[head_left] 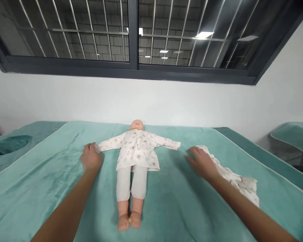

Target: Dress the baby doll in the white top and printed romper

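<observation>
A baby doll (137, 125) lies on its back on the green cover, its head toward the wall and its bare feet toward me. It has on a white printed long-sleeved shirt (137, 149), with both sleeves stretched out sideways. White fabric covers its legs down to the shins. My left hand (91, 157) is closed at the cuff of the sleeve on the left, fingers curled around its end. Over the cover, my right hand (202, 163) is open, apart from the other sleeve's cuff. Beside and partly behind that hand lies a crumpled white printed garment (242, 185).
The green plush cover (166, 208) has pale piping along both sides. A white wall (146, 101) rises behind it, below a dark-framed window (133, 70) with metal bars. To the right is another green-covered surface (295, 134); a round hollow (10, 144) shows at the left.
</observation>
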